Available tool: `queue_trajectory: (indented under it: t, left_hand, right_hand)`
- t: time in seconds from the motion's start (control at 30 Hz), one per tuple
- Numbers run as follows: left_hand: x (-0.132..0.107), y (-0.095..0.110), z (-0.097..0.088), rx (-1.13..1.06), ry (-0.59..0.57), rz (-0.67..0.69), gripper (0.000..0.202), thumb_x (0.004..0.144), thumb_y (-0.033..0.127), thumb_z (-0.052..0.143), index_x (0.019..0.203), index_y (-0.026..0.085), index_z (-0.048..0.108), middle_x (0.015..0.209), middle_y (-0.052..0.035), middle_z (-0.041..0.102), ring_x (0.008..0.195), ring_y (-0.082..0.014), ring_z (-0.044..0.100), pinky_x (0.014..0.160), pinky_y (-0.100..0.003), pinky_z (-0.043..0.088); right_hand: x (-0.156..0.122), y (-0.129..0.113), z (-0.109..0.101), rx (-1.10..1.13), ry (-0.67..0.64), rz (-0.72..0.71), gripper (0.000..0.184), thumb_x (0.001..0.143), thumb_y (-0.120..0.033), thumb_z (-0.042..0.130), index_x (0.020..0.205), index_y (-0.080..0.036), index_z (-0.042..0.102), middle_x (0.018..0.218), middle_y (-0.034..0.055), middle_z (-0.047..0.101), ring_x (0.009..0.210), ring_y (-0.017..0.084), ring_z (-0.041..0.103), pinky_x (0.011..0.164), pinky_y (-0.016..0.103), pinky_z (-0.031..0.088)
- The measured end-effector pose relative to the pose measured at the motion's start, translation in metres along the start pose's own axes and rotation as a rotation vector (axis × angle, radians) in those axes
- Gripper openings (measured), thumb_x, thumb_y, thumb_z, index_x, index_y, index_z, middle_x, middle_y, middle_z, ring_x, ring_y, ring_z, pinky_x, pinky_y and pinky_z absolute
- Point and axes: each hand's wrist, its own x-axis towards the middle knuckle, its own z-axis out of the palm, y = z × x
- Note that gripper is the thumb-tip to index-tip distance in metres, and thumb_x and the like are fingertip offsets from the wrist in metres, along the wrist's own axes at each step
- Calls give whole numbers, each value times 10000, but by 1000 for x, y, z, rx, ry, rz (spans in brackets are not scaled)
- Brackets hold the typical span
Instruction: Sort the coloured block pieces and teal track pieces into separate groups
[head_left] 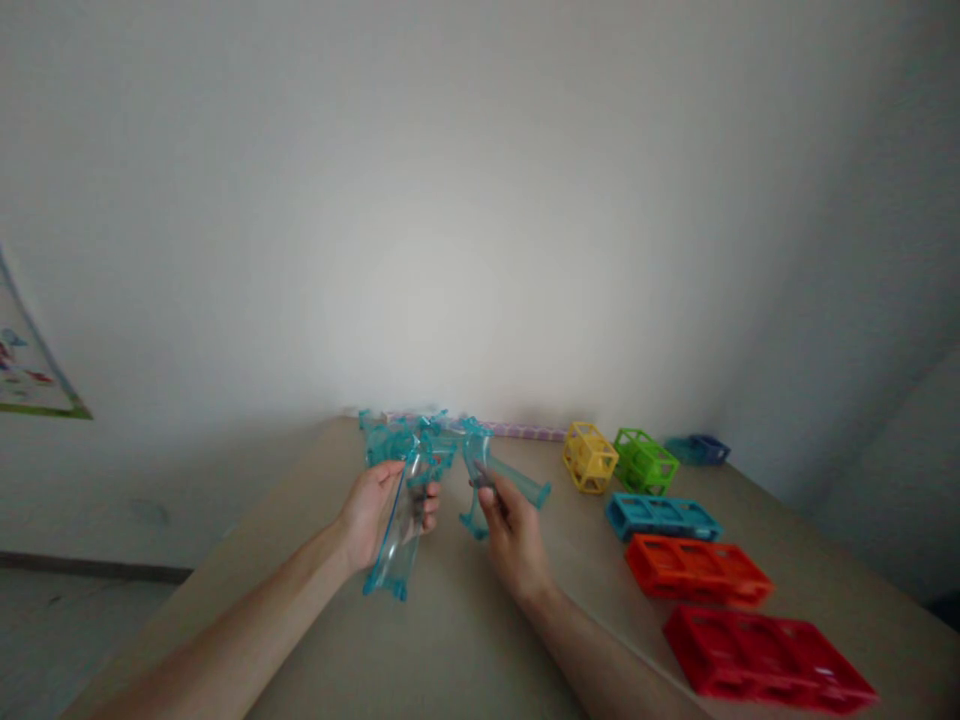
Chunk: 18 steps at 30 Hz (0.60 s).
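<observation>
My left hand [375,512] is closed around a clear teal plastic track piece [397,545] that hangs down from my fingers over the beige table [465,640]. My right hand [510,535] is closed on a second curved teal plastic piece [480,475], held just above the table. The two pieces are close together but apart. Behind my hands lies a heap of more teal plastic pieces [397,435] at the table's far edge.
To the right stand open-frame blocks in a row: yellow [590,457], green [645,461], blue [660,517], orange [697,570] and a long red one [769,662]. A dark blue tray [697,449] sits far right. A white wall is behind; a poster [26,370] hangs left.
</observation>
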Motion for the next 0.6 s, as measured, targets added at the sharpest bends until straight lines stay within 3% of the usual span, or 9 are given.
queue_trajectory:
  t: [0.2, 0.37, 0.47, 0.6]
  left_hand:
    - [-2, -13, 3, 234, 70, -131, 164, 790, 234, 662, 926, 177, 589, 648, 3, 562, 559, -123, 551, 648, -343, 534]
    - [-5, -24, 6, 402, 58, -82, 331, 692, 261, 766, 981, 219, 611, 637, 42, 532, 521, -110, 518, 564, -345, 537]
    - [-5, -24, 7, 473, 52, -47, 311, 695, 303, 763, 960, 204, 634, 664, 23, 556, 551, -117, 539, 545, -307, 528]
    - [-4, -22, 8, 466, 42, -59, 270, 727, 268, 726, 972, 197, 638, 695, 2, 594, 551, -120, 548, 552, -309, 535]
  right_hand:
    - [5, -2, -6, -108, 48, -158, 192, 912, -208, 493, 1025, -220, 648, 1130, 69, 676, 1039, 215, 626, 887, 352, 479]
    - [7, -12, -9, -137, -149, -334, 179, 875, -100, 525, 913, -217, 655, 1193, 77, 649, 1105, 188, 605, 933, 334, 469]
    - [6, -17, -9, -103, -260, -365, 197, 874, -70, 511, 887, -213, 647, 1220, 79, 633, 1139, 175, 583, 945, 329, 462]
    - [5, -17, -9, -69, -299, -360, 250, 839, 0, 479, 768, -197, 615, 1212, 80, 631, 1157, 171, 568, 948, 333, 455]
